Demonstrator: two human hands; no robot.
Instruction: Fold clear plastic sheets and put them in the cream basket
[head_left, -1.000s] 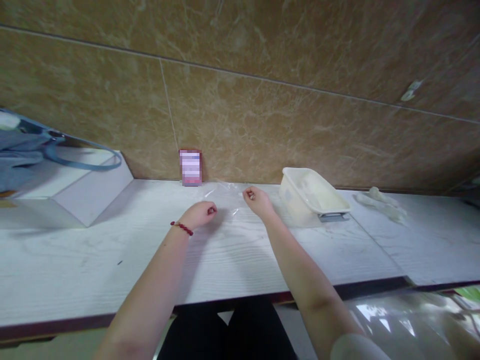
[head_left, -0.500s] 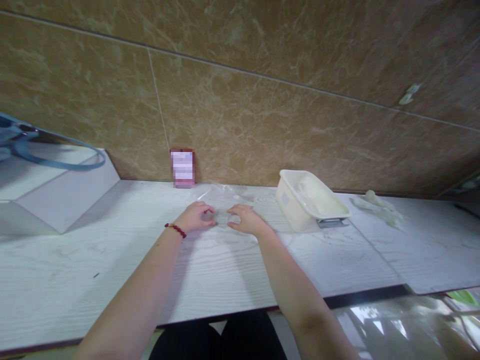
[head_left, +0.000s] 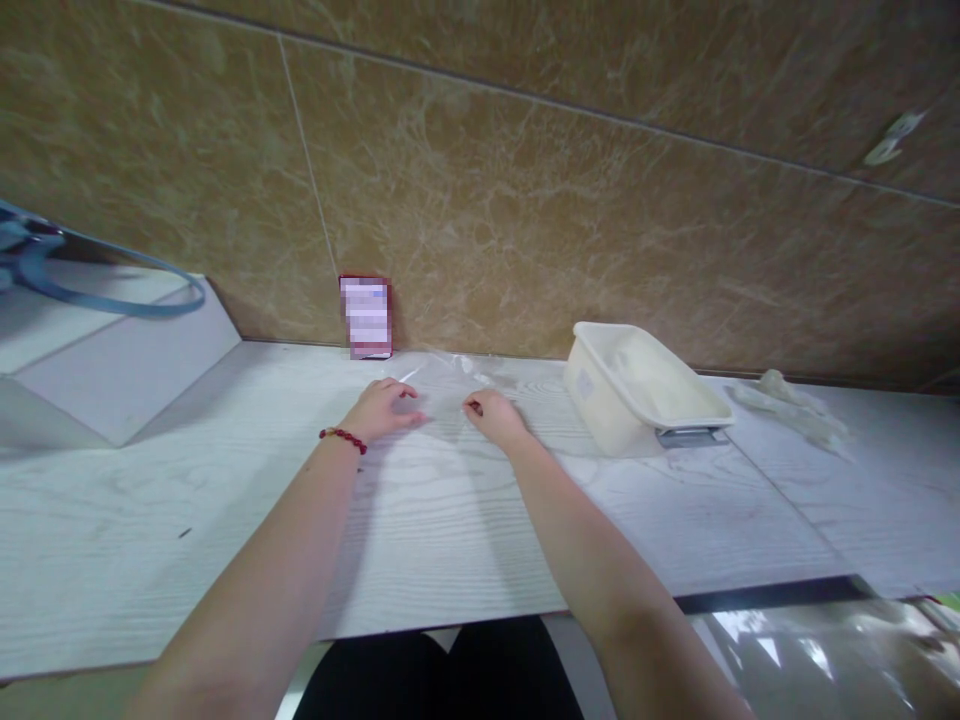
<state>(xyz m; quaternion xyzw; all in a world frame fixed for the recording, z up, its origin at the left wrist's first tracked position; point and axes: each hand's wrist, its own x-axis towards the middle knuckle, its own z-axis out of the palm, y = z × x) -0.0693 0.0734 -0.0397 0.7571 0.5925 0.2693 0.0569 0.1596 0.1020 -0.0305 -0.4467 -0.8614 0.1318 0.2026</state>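
Clear plastic film [head_left: 450, 383], crinkled, flat, left hand [head_left: 385, 409] spread atop, right hand [head_left: 493, 417] pinching it

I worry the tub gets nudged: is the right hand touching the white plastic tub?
Apart. The head view shows the right hand at the clear plastic sheet, with bare table between it and the white plastic tub.

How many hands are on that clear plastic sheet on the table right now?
2. The left hand, red bracelet at the wrist, rests on the left of the clear plastic sheet; the right hand on its right. None looks hidden.
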